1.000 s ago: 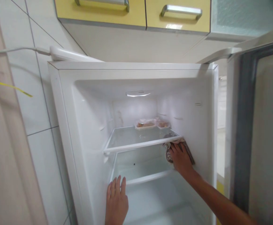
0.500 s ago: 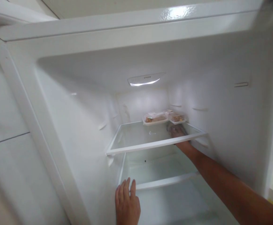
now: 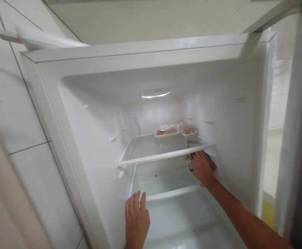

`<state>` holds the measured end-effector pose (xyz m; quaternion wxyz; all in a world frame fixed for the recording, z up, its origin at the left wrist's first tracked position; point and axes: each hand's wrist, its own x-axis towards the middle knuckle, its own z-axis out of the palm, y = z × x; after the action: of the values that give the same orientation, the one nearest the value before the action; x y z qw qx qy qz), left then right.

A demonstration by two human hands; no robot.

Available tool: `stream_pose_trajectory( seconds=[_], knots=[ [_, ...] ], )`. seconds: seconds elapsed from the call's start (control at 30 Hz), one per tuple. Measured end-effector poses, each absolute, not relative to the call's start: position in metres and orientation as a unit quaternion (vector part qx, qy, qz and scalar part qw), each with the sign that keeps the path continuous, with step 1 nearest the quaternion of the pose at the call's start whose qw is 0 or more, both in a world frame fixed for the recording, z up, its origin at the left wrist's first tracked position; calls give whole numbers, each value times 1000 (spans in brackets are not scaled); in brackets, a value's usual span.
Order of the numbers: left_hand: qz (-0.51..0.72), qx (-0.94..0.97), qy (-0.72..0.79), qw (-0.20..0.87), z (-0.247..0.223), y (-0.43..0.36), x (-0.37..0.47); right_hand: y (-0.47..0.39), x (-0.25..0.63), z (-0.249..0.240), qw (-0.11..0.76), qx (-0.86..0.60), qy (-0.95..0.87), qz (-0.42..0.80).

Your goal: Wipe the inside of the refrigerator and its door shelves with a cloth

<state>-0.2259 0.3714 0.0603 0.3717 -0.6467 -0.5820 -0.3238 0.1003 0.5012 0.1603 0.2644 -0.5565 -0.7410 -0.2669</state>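
A cloth (image 3: 210, 161) is gripped by the right hand (image 3: 202, 168), left hand (image 3: 137, 219) is opened, and dark speck (image 3: 156, 175) is untouched.

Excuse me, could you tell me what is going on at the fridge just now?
A person has both hands inside the open fridge. The right hand presses a patterned cloth against the right wall, just under the front edge of the upper shelf. The left hand holds nothing and is at the left front of the lower shelf. Two packs of food, one on the left and one on the right, sit at the back of the upper shelf.
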Motion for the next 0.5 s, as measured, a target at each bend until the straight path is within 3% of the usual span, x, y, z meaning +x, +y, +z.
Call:
stream_pose_trajectory(
  seconds=[0.13,0.37,0.43,0.5],
  knots=[
    [-322,-658,-581,356,65,367,-226,454,111,147,266,-564,-729,-283],
    [-314,-659,-593,340,68,363,-224,414,104,112,373,-591,-679,-228],
    [-316,-658,-594,338,67,363,-223,423,94,109,442,-598,-650,-156],
    [-322,-654,-595,339,67,364,-222,443,85,113,572,-594,-566,-26]
  ],
)
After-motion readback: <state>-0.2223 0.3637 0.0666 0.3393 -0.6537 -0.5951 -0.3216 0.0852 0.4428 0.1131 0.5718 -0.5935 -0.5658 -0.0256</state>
